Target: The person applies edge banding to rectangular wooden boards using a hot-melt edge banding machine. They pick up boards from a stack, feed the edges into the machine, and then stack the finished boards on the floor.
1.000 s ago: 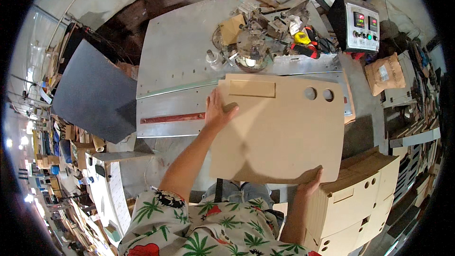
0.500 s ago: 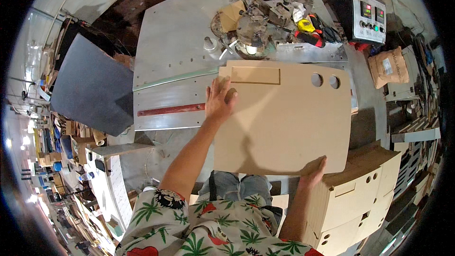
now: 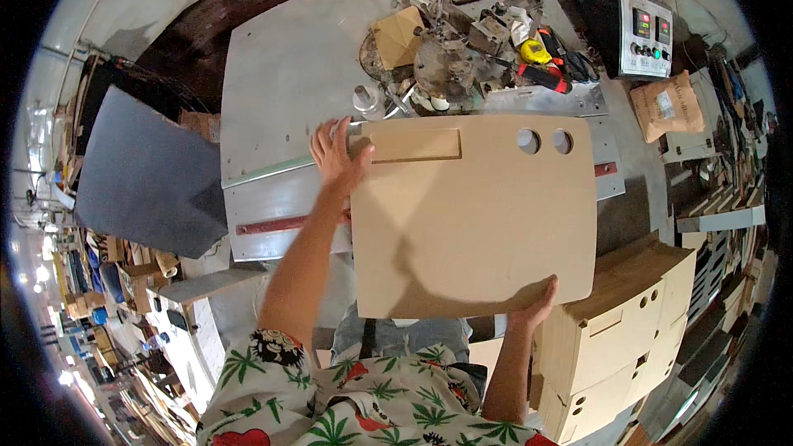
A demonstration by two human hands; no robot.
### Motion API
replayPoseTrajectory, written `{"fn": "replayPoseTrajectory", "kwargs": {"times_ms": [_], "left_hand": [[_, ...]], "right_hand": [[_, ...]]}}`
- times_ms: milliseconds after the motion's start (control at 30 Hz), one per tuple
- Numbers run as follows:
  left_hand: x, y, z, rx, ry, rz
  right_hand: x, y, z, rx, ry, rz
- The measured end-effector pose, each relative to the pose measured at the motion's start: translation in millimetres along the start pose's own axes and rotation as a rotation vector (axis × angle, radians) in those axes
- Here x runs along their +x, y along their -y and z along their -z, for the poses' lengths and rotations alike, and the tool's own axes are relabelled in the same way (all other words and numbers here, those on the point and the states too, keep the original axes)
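Note:
A tan fibreboard panel lies level before me, its far part over the metal worktable. It has a shallow rectangular recess near its far left corner and two round holes near the far right. At that far left corner is my left hand, fingers spread past the edge and thumb by the panel's side. My right hand grips the near edge toward the right corner, thumb on top and fingers hidden underneath. Beyond the panel stands an edge-working machine head with a small clear bottle beside it.
The metal worktable carries a red strip, a yellow tape measure and loose tools. A control box stands far right, near a brown paper bag. Stacked panels rise at lower right; a dark grey board is left.
The panel has shifted left and slightly toward me. My left hand has slid outward, its fingers now off the panel's corner; my right hand keeps its grip and moves along.

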State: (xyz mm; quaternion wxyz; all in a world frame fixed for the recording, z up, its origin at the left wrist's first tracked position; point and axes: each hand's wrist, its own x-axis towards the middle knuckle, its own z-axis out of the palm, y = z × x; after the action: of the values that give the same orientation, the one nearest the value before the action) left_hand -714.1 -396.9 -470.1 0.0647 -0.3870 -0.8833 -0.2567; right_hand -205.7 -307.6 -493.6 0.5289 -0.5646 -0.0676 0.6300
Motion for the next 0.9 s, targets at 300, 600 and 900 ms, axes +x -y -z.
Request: {"fn": "replayPoseTrajectory", "kwargs": {"times_ms": [300, 600, 900], "left_hand": [[55, 55, 16, -0.101, 0.172, -0.027], [78, 96, 40, -0.033, 0.151, -0.299], [110, 74, 15, -0.131, 0.413, -0.526]], "right_hand": [[-25, -51, 31, 0.066, 0.096, 0.047], [-59, -100, 49, 0.021, 0.000, 0.097], [-117, -140, 24, 0.043, -0.040, -0.032]]}}
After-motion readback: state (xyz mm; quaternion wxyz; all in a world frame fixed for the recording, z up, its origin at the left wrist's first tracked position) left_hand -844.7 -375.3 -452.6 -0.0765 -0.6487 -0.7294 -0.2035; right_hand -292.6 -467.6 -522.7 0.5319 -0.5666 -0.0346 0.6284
